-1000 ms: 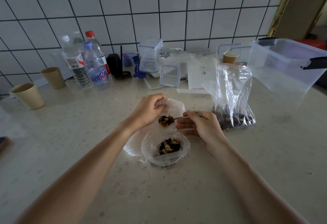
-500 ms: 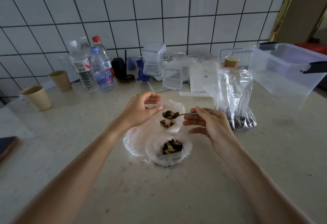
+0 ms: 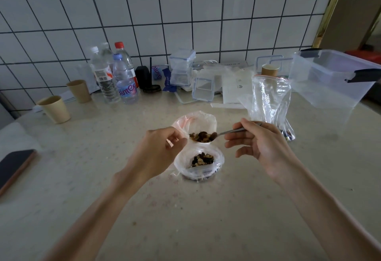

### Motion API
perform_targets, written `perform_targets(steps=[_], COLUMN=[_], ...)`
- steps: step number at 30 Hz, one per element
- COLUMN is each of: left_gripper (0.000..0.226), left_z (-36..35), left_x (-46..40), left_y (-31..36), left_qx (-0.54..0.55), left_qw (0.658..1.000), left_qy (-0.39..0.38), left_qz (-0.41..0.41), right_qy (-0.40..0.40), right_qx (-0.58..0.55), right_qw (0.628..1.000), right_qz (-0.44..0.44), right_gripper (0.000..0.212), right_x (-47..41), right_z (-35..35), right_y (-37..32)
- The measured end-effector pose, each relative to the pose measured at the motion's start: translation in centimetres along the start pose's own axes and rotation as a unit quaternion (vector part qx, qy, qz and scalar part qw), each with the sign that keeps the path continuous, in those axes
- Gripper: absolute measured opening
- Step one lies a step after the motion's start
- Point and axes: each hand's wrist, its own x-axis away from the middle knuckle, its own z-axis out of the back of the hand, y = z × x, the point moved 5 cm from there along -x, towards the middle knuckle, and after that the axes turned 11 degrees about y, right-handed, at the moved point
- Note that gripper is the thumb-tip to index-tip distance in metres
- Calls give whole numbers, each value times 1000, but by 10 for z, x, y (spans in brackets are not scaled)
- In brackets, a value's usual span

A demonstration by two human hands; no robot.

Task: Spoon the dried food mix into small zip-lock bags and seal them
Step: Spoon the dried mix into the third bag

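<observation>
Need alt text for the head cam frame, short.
A right hand holds a metal spoon heaped with dried food mix at the mouth of a small plastic bag, which the left hand pinches open. Below sits a bag-lined bowl of mix; bottles, paper cups and clear containers line the tiled wall.

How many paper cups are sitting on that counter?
3. Two stand at the far left: one cup nearer, another cup behind it by the bottles. A third cup peeks above the big zip-lock bag. Clutter could hide more.
</observation>
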Motion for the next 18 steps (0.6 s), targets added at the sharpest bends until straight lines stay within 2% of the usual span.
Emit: perform_targets(steps=[3,9,14,16,18], left_gripper=[21,8,10,9,9], left_z=[-9,-14,-17,-17,-16], left_x=[8,4,1,2,2], left_y=[0,4,1,2,3], left_qx=[-24,32,77,77,68], left_qw=[999,999,995,994,995], left_qy=[-2,38,48,60,71], left_qz=[21,7,47,44,35], right_qy=[-15,-75,-138,-155,-159], right_qx=[39,130,257,282,285], right_qw=[999,981,919,898,892], right_qz=[11,119,266,301,311], right_gripper=[30,27,20,21,22], right_x=[10,21,32,35,36], right_z=[4,-11,-23,-25,-25], right_y=[5,7,2,0,-1])
